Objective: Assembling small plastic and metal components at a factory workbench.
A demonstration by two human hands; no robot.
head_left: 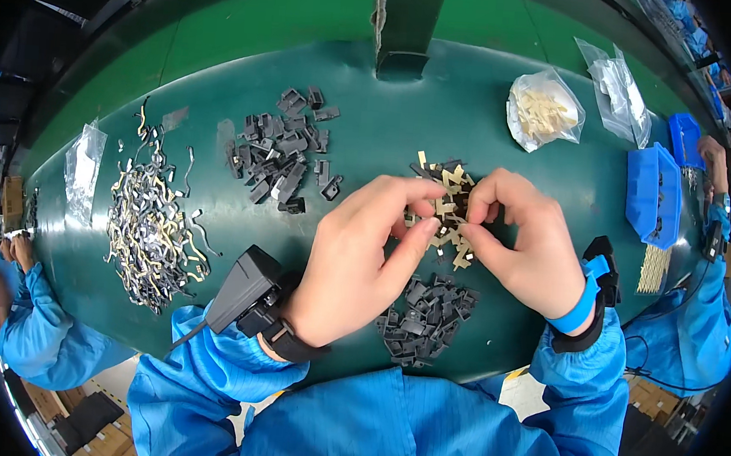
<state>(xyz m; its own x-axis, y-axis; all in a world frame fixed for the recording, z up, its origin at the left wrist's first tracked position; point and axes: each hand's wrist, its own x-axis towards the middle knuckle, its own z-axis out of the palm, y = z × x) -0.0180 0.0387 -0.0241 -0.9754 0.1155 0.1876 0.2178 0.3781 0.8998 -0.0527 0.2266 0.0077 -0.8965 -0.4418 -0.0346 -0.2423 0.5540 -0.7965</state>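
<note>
Both hands meet over a pile of small cream and dark pieces near the middle of the table. My left hand is closed, its thumb and forefinger bent toward each other at the pile's left side. On the opposite side, my right hand is closed too, thumb and fingertips drawn together. Whatever lies at the fingertips is too small to name. Just below the hands is a heap of small dark grey plastic housings. A second heap of similar grey housings lies farther off to the left.
Left of my left hand spreads a big pile of thin curved strips. Clear plastic bags lie at the far left; a bag of cream pieces sits at the back right. Blue bins stand right. Co-workers in blue sleeves flank the green table.
</note>
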